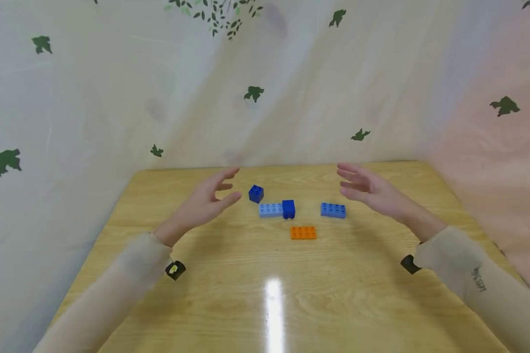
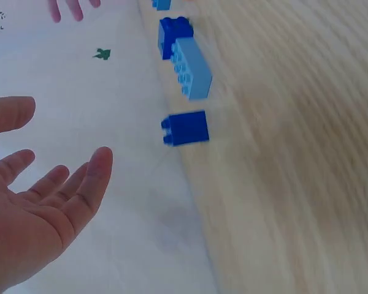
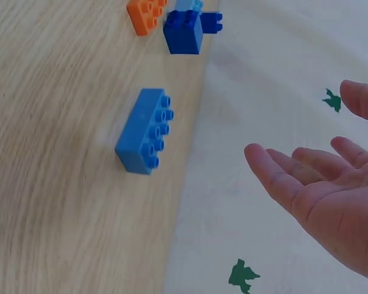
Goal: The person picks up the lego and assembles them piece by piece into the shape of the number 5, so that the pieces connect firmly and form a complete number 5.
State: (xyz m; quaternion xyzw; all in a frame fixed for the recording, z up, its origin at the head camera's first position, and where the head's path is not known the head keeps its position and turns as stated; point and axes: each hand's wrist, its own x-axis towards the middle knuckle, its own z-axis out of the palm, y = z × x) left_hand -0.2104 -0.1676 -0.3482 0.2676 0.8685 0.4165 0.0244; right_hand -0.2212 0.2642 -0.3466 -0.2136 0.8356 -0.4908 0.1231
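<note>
Above the table my left hand (image 1: 205,202) hovers with relaxed fingers, holding nothing. Nearest to it is a small dark blue brick (image 1: 256,193), also seen in the left wrist view as a dark blue brick (image 2: 187,128). A light blue brick (image 1: 271,210) lies to the right of that, against a second dark blue brick (image 1: 288,209); whether they are joined I cannot tell. My right hand (image 1: 373,191) is held in the air with fingers loosely bent and nothing in them. Close to it lies a medium blue brick (image 1: 333,210), studs up. An orange brick (image 1: 303,233) sits nearer to me.
The wooden table (image 1: 229,304) carries all the bricks and reflects a bright light streak near the front. Behind it hangs a pale cloth (image 1: 194,108) with leaf and bird prints, which also covers both sides. Each sleeve has a dark band underneath.
</note>
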